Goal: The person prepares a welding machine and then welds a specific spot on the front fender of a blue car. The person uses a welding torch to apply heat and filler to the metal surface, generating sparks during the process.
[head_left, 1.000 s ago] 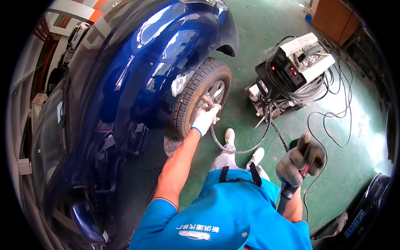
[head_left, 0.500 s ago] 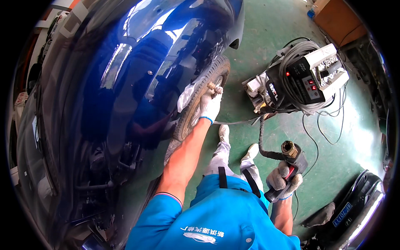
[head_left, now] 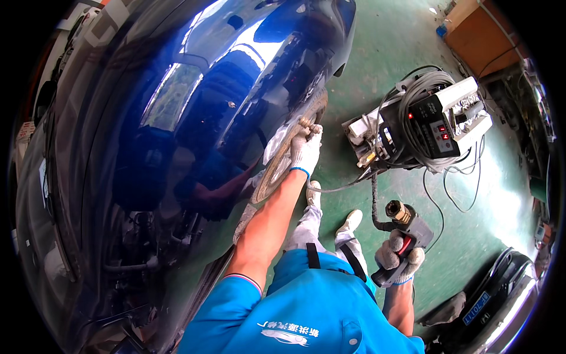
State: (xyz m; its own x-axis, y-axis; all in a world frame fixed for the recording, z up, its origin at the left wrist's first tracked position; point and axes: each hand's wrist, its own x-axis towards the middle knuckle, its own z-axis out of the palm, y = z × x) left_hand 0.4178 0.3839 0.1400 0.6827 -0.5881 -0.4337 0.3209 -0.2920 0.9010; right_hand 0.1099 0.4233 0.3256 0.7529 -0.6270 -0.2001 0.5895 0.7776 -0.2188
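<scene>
In a knitted glove, my right hand (head_left: 403,259) grips the black handle of a welding gun (head_left: 415,229), with fingers at its red trigger. The gun's brass nozzle (head_left: 398,212) points up and away, and a thick dark cable leads off it. My left hand (head_left: 306,152), also gloved, is closed beside the car wheel (head_left: 283,164). Brownish, knob-like shapes show at its fingers; what it holds is unclear. A grey cable (head_left: 339,189) runs past my left wrist toward the machine. The blue car body (head_left: 206,100) rises close on the left.
A welding machine (head_left: 433,127) with a lit red display and coiled cables stands at the right. Loose cables trail over the green floor (head_left: 383,53). A dark bumper (head_left: 495,301) lies at the lower right, and a brown cabinet (head_left: 480,32) stands at the far right.
My left hand has shifted slightly right along the wheel, still closed. The welding gun and my right hand are a little further left. The whole view has turned slightly.
</scene>
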